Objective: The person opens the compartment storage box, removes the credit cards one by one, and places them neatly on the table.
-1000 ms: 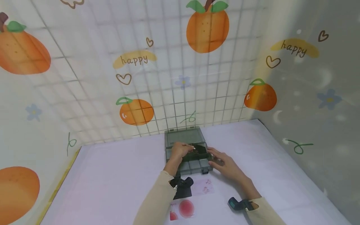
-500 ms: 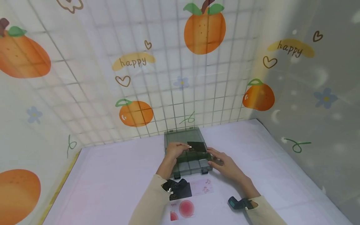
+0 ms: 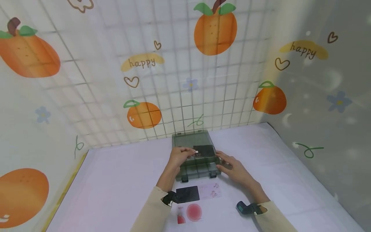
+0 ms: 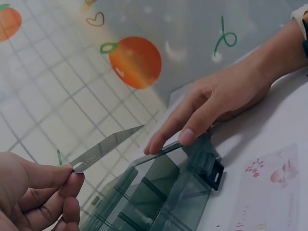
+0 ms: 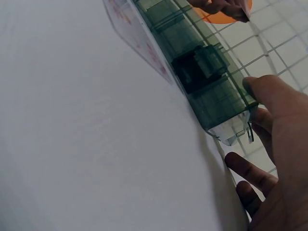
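My left hand (image 3: 179,157) pinches one corner of a black card marked VIP (image 3: 206,151) between thumb and fingertips. The card is raised above a clear green compartment box (image 3: 200,172) whose lid (image 3: 191,140) lies back toward the grid. Seen from the left wrist, the card (image 4: 103,150) tilts up over the compartments. Against the box's right side rests my right hand (image 3: 237,169), fingers extended and thumb near the front corner. In the right wrist view that thumb (image 5: 267,89) lies at the rim, with the other fingers beside the box wall.
In front of the box lie a black card (image 3: 187,194), a pale pink floral card (image 3: 210,190) and a card with a red circle (image 3: 193,212), all on the white table (image 3: 121,193). A wire grid (image 3: 229,93) behind an orange-printed curtain stands at the back.
The left hand has drawn the VIP card up and slightly left, turning its face into fuller view. The right hand keeps its place at the box's side.
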Demonstrator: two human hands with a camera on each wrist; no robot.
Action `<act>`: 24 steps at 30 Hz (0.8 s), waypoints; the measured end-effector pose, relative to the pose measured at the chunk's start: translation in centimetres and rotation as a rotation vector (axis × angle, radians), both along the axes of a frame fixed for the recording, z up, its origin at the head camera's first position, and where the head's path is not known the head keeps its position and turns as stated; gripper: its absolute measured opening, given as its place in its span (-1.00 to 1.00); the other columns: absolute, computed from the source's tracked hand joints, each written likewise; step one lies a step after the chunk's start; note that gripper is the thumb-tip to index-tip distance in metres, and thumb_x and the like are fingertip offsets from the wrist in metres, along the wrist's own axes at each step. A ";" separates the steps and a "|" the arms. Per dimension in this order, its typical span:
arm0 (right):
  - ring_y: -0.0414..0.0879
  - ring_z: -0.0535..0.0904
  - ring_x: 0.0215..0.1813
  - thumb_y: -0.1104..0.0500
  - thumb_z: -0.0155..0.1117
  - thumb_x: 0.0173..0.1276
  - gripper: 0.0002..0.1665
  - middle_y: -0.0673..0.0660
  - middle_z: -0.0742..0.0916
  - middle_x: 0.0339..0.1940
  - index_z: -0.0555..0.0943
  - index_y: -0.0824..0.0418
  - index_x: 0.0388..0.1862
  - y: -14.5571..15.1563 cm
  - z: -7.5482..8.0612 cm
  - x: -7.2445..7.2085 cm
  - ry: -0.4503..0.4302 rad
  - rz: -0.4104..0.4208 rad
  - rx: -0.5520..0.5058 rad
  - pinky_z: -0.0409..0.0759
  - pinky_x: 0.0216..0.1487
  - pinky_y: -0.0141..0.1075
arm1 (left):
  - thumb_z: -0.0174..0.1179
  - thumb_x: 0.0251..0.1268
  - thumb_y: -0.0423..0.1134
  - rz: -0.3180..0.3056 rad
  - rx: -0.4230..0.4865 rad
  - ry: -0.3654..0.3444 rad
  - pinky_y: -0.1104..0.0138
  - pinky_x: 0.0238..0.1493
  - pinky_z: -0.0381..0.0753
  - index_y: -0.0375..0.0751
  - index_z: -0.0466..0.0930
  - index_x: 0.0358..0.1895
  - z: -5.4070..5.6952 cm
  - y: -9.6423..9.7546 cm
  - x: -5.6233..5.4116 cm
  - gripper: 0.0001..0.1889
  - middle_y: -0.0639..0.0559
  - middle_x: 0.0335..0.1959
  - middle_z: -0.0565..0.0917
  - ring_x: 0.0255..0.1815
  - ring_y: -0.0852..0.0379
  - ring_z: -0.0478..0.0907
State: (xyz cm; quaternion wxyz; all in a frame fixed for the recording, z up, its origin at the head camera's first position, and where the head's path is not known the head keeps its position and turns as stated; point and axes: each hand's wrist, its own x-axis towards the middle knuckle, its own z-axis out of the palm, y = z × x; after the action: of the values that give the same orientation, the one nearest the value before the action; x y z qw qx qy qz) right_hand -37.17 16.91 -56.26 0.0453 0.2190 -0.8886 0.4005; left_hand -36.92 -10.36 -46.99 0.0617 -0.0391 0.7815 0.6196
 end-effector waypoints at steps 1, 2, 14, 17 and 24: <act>0.09 0.43 0.36 -0.11 0.30 0.44 -0.30 -0.10 0.36 0.55 0.38 -0.10 0.51 0.0 0.0 0.0 0.002 0.004 -0.003 0.38 0.30 0.22 | 0.34 0.35 -0.12 -0.005 0.005 0.003 -0.05 0.14 0.52 -0.20 0.79 -0.15 -0.1 -0.1 0.2 -0.78 0.02 -0.23 0.75 0.04 -0.24 0.59; 0.09 0.43 0.36 -0.11 0.30 0.44 -0.30 -0.10 0.36 0.55 0.38 -0.08 0.51 0.0 0.1 0.0 0.007 0.008 -0.005 0.39 0.29 0.21 | 0.34 0.35 -0.12 -0.006 0.016 0.001 -0.05 0.14 0.53 -0.20 0.79 -0.14 -0.1 -0.1 0.5 -0.78 0.03 -0.22 0.75 0.05 -0.25 0.59; 0.11 0.43 0.36 -0.21 0.22 0.46 -0.30 -0.10 0.36 0.54 0.37 -0.10 0.52 0.3 0.0 0.0 0.029 0.027 -0.005 0.39 0.29 0.19 | 0.37 0.32 -0.10 -0.021 0.074 0.022 -0.04 0.15 0.53 -0.21 0.78 -0.10 -0.1 -0.8 3.4 -0.74 0.03 -0.22 0.75 -0.02 -0.15 0.63; 0.12 0.43 0.36 -0.23 0.20 0.46 -0.28 -0.08 0.36 0.55 0.37 -0.07 0.52 0.3 0.0 0.0 0.027 0.034 -0.008 0.40 0.29 0.19 | 0.37 0.32 -0.10 -0.025 0.083 0.043 -0.01 0.11 0.55 -0.24 0.78 -0.10 -0.1 -0.9 4.2 -0.73 0.03 -0.23 0.76 -0.10 -0.10 0.63; 0.19 0.36 0.43 -0.16 0.24 0.47 -0.28 -0.07 0.34 0.56 0.35 -0.05 0.54 0.1 -0.1 -0.1 0.006 0.019 -0.001 0.36 0.30 0.25 | 0.39 0.29 -0.10 -0.029 0.085 0.080 -0.02 0.04 0.57 -0.26 0.78 -0.13 -0.4 -1.1 6.0 -0.72 0.02 -0.28 0.76 -0.22 0.02 0.61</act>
State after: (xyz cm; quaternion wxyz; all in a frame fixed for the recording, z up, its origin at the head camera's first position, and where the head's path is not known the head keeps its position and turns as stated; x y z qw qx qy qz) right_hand -37.25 17.01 -56.32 0.0444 0.2285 -0.8862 0.4005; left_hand -30.97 -11.42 -47.37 0.0410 -0.0006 0.7569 0.6522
